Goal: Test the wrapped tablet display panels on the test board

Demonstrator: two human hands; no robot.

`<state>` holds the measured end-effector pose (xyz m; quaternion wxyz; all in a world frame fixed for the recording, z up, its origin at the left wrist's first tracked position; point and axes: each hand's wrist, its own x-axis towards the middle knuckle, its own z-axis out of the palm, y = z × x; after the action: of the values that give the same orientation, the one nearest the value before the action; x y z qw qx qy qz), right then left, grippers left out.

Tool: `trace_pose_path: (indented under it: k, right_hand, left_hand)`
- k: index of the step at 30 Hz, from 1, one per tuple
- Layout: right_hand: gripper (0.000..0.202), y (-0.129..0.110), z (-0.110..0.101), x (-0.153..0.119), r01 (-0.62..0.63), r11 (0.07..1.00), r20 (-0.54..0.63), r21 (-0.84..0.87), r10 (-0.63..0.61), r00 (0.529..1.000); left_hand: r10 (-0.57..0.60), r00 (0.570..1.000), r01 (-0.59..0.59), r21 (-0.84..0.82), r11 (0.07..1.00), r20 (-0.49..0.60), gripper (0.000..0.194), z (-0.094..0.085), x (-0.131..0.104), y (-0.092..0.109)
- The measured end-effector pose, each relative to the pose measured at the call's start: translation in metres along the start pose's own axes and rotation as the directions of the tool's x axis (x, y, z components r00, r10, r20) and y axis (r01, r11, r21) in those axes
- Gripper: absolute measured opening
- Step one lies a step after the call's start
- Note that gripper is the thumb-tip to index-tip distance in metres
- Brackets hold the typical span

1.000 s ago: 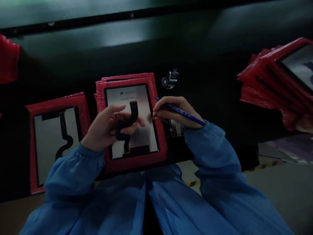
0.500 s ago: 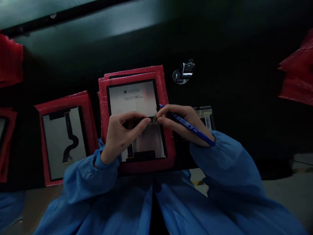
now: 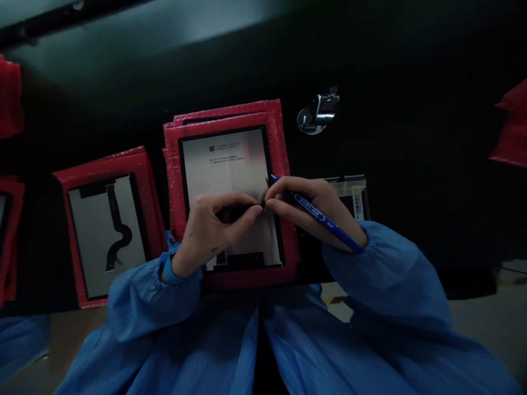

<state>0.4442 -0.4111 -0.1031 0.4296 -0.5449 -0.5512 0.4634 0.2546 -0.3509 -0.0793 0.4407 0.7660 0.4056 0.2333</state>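
Note:
In the middle lies a display panel [image 3: 216,178], its pale back up with small printing and a square code, on stacked red bubble-wrap sleeves [image 3: 280,148]. My left hand [image 3: 208,230] is over its left half, thumb and forefinger pinched on the end of a black flex cable [image 3: 221,257] that rises from the panel's lower edge. My right hand [image 3: 325,200] holds a blue pen [image 3: 329,222] slanting back across the palm. Its thumb and forefinger meet at the cable end, close against my left fingertips. What else they grip there is too small to make out.
Left of the stack, another panel [image 3: 93,230] with a curved black cable lies on red sleeves. A metal tally counter [image 3: 325,108] stands beyond my right hand. Partly behind that hand is a panel with a barcode label [image 3: 357,203]. More red wrap [image 3: 513,129] sits far right.
My left fingertips have moved right and now meet my right fingertips at the cable end. The pen stays in my right hand. The whole view has shifted slightly.

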Motion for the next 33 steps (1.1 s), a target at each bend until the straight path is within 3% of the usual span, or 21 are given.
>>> trace_pose_path:
  k: [7, 20, 33]
  right_hand:
    - [0.031, -0.0047, -0.0008, 0.0008, -0.01, 1.0, -0.012, -0.007, 0.01, 1.0]
    - [0.033, -0.0012, -0.004, -0.0002, -0.013, 1.0, 0.032, -0.009, 0.013, 0.999]
    - [0.032, 0.0005, -0.0021, -0.0003, 0.003, 1.0, -0.004, -0.015, -0.003, 1.0]
  left_hand:
    - [-0.04, 0.999, 0.037, -0.106, 0.994, -0.027, 0.011, -0.0034, 0.0017, 0.0009]
    - [0.02, 0.998, -0.023, -0.045, 0.999, -0.063, 0.011, -0.0007, -0.0002, -0.0043]
    - [-0.018, 0.999, 0.025, -0.126, 0.992, 0.049, 0.016, 0.0006, 0.0022, -0.0053]
